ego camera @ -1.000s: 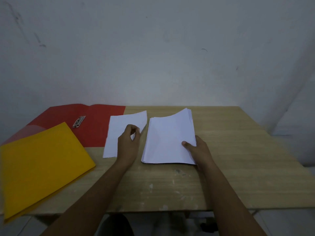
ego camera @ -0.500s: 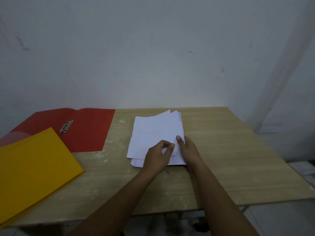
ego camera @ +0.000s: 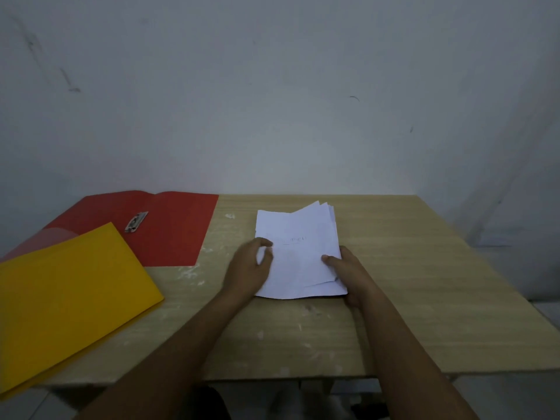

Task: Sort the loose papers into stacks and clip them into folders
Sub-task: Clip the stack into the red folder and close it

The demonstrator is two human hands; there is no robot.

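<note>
- Gripping the paper stack (ego camera: 298, 256), I see my left hand (ego camera: 247, 272) curled on its left edge.
- My right hand (ego camera: 351, 275) pinches its right edge, thumb on top.

An uneven stack of white papers (ego camera: 298, 253) lies flat right of the open red folder (ego camera: 172, 228), whose metal clip (ego camera: 136, 221) shows. A closed yellow folder (ego camera: 66, 298) overlaps the red folder's near-left corner.

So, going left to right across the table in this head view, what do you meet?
Closed yellow folder → open red folder with metal clip → left hand → white paper stack → right hand.
</note>
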